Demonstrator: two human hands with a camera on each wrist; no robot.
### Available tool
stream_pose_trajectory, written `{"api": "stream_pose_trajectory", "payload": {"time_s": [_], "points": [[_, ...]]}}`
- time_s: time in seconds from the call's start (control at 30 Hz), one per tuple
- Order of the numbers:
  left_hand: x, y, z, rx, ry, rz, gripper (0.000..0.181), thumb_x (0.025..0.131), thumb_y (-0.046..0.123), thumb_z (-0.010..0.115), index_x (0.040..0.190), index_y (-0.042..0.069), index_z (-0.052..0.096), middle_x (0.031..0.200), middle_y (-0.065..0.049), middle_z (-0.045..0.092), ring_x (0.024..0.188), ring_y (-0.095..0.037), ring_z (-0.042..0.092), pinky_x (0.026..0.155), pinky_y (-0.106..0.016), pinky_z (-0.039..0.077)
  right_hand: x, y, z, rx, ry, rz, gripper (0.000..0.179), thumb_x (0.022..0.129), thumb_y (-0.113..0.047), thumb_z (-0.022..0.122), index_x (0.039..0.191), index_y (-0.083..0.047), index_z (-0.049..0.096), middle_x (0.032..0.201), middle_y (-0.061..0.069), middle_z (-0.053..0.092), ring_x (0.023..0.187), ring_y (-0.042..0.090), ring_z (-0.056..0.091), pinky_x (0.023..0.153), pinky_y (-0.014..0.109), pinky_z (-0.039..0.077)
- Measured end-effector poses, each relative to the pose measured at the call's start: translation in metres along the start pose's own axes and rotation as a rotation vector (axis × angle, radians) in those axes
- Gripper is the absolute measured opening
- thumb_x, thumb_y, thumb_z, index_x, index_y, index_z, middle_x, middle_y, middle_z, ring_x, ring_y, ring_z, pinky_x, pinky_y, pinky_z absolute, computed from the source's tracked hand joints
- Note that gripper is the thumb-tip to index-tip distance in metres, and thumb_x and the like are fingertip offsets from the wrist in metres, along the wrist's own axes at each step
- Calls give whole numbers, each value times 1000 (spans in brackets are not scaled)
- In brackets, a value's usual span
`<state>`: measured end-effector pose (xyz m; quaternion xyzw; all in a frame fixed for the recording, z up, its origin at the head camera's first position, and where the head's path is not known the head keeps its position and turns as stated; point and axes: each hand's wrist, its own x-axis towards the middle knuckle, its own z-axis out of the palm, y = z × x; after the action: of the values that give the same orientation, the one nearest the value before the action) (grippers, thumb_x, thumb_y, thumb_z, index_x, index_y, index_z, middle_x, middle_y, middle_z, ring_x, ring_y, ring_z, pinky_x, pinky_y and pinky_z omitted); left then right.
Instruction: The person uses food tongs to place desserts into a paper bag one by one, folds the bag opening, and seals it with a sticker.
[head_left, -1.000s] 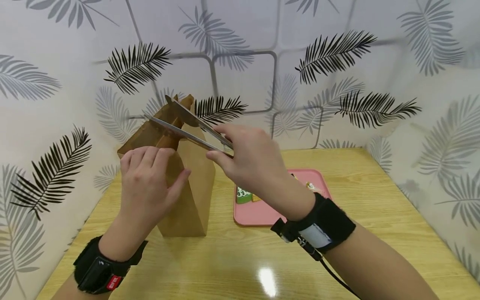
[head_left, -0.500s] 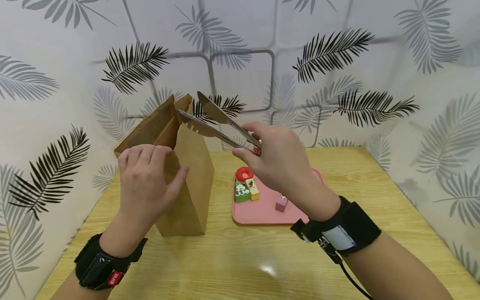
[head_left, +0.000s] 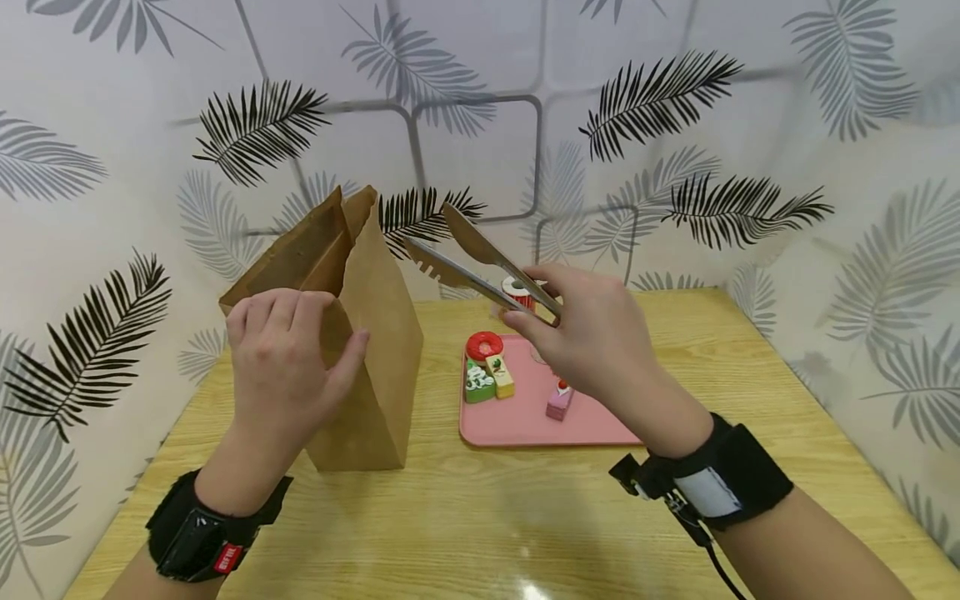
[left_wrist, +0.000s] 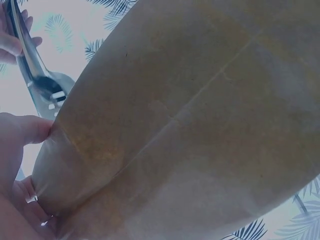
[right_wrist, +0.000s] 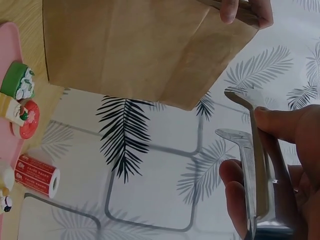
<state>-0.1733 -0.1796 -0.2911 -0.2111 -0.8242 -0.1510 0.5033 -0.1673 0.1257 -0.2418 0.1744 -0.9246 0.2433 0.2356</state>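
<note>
A brown paper bag (head_left: 378, 358) stands upright on the table with its mouth spread. My left hand (head_left: 281, 354) grips its near rim, fingers over the edge and thumb outside. In my right hand (head_left: 600, 333) is a pair of metal tongs (head_left: 487, 271), held right of the bag with the tips apart and nothing between them. On the pink tray (head_left: 510, 432) lie a red donut (head_left: 484, 345), a green-sided cake piece (head_left: 480, 383), a yellow cake piece (head_left: 500, 377) and a pink cake piece (head_left: 558, 402). My right hand and forearm hide the tray's right side. The bag's bottom is out of sight.
A roll with a red printed label (right_wrist: 37, 175) stands behind the tray, partly behind the tongs in the head view. A leaf-patterned cloth (head_left: 480, 150) hangs behind the wooden table (head_left: 450, 517). A cable (head_left: 723, 571) trails from the right wristband.
My right hand has drawn the tongs from over the bag's mouth to the right, revealing the donut, cake pieces and roll. The left hand keeps its grip on the bag.
</note>
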Motion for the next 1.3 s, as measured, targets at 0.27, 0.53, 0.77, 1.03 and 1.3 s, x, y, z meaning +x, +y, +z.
{"api": "stream_pose_trajectory", "payload": {"time_s": [0.27,0.53,0.77,1.03,1.3], "points": [[0,1,-1,8,6,17,38,85,26,78,106,-1,61,91,-20,61,97,-46,53,94,-60,35,-11,19,1,-29,-23,50,51,87,-41,83,131,-17,71,81,0,71,55,15,50,54,33,37],[0,2,0,21,8,32,38,87,27,76,107,-2,61,90,-21,59,96,-46,53,93,-60,35,-23,38,2,-34,-72,125,59,85,-45,84,134,-17,70,90,3,73,66,20,54,58,34,40],[-1,1,0,28,7,31,38,87,27,76,107,-2,60,91,-21,59,96,-46,52,93,-60,35,-32,49,4,-27,-95,180,57,85,-49,83,131,-18,71,86,3,71,75,24,55,58,33,38],[-3,1,0,23,17,26,37,87,27,75,106,-2,61,90,-21,59,95,-46,52,92,-60,35,-38,54,7,-23,-105,198,57,83,-44,86,130,-16,72,84,3,70,71,24,52,54,33,34],[-4,2,0,33,11,28,37,87,27,74,106,-2,61,90,-21,59,96,-46,52,93,-60,36,-46,64,13,-22,-120,205,54,83,-44,85,127,-16,72,71,-1,60,63,20,48,52,32,33]]}}
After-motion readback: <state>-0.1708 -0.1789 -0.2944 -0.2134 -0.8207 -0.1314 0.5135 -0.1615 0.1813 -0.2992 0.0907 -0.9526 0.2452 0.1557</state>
